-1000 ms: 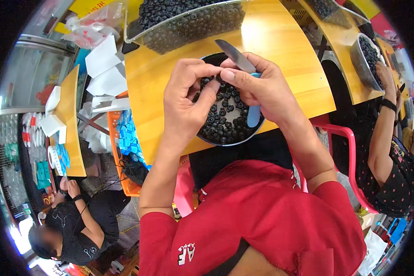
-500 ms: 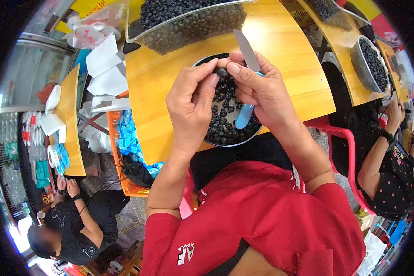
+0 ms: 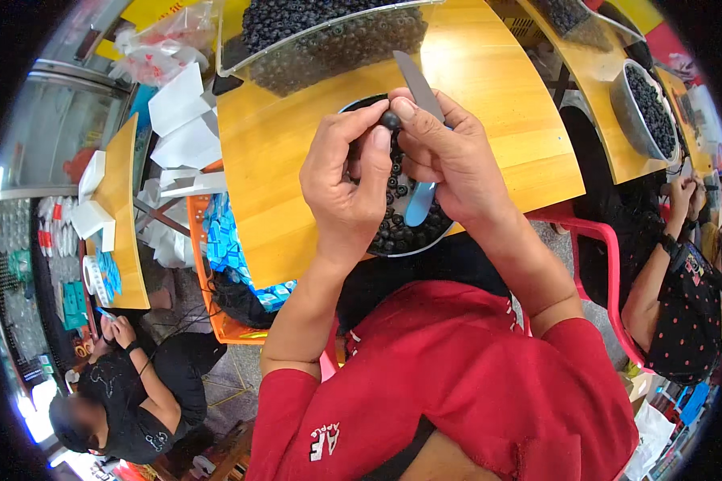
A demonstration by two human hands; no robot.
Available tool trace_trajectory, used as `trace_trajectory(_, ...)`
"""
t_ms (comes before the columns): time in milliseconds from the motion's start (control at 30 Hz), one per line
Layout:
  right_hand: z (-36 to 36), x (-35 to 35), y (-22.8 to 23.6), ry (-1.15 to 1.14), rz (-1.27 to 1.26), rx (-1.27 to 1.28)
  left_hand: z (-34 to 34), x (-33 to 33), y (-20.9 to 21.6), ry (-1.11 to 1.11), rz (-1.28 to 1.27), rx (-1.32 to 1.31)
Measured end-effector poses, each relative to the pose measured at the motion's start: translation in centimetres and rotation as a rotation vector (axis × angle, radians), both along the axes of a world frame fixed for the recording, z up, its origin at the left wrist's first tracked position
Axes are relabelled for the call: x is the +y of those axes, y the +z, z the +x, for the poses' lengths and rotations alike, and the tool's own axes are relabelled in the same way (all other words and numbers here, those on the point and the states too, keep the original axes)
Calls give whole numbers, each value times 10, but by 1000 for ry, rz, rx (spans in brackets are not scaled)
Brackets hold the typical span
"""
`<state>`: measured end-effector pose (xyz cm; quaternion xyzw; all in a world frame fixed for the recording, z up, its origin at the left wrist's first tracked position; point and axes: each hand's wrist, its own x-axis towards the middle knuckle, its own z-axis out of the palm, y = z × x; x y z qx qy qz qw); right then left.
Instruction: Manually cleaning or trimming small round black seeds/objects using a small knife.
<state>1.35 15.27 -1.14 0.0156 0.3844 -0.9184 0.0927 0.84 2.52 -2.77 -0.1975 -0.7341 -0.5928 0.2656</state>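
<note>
- Nearest is the person's red top [image 3: 433,361], below the edge of the wooden table [image 3: 289,184].
- To the left of the person, an orange crate [image 3: 239,330] holds blue packets [image 3: 223,240]; to the right stands a pink chair [image 3: 614,276].
- On the near part of the table sits a dark round bowl [image 3: 413,254] with loose dark berries [image 3: 393,232] in it, partly hidden by the hands.
- Above the bowl, the right hand [image 3: 461,152] has its fingers wrapped around a knife [image 3: 419,84], the blue handle pointing near and the blade slanting far and left.
- The left hand [image 3: 346,172] has thumb and index finger closed on one dark berry [image 3: 390,120], held above the bowl's far part.
- The right thumb's tip is just beside that berry (whether it presses on it, I cannot tell).
- Farther off to the right, a deep bowl [image 3: 624,116] of berries stands on another table.
- At the far side of the person's table, a clear bin [image 3: 231,50] holds a large heap of dark berries.
</note>
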Motion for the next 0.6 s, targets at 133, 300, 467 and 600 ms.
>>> trace_trajectory(133,-2,2,-2,4,62,2,0,0,1,-59,0,-33)
trace_trajectory(300,1,1,5,-51,200,-1,2,-3,4,-88,39,-134)
trace_trajectory(467,2,0,9,-85,337,67,0,-8,8,-111,-34,-90)
trace_trajectory(600,-1,8,12,41,240,35,-1,-11,7,-231,103,-172)
